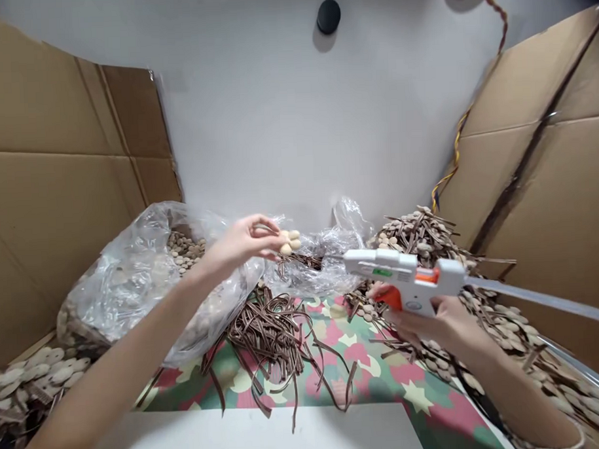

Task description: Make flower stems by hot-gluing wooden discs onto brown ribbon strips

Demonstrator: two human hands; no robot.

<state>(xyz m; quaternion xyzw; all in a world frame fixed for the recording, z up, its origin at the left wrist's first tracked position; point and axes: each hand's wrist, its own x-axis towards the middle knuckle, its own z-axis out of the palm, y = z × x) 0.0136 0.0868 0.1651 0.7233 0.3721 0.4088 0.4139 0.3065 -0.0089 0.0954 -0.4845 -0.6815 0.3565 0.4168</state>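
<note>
Between the thumb and fingers of my left hand point(255, 238) is a small beige flower-shaped piece point(290, 242) with rounded petals. My right hand point(430, 321) grips a white hot glue gun point(404, 273) with an orange trigger, and a long glue stick point(542, 298) sticks out of its back. The gun's nozzle points left toward the flower-shaped piece, a short gap apart from it. Below my left hand lies a heap of brown strips point(271, 337) on the camouflage-patterned cloth point(353, 353).
A clear plastic bag point(129, 276) of beige pieces stands at left. More pieces with brown strips pile up at right point(412, 237). Cardboard walls point(55, 128) flank both sides. A white board point(267, 435) lies at the front, and a twisted yellow cord point(457, 157) hangs at right.
</note>
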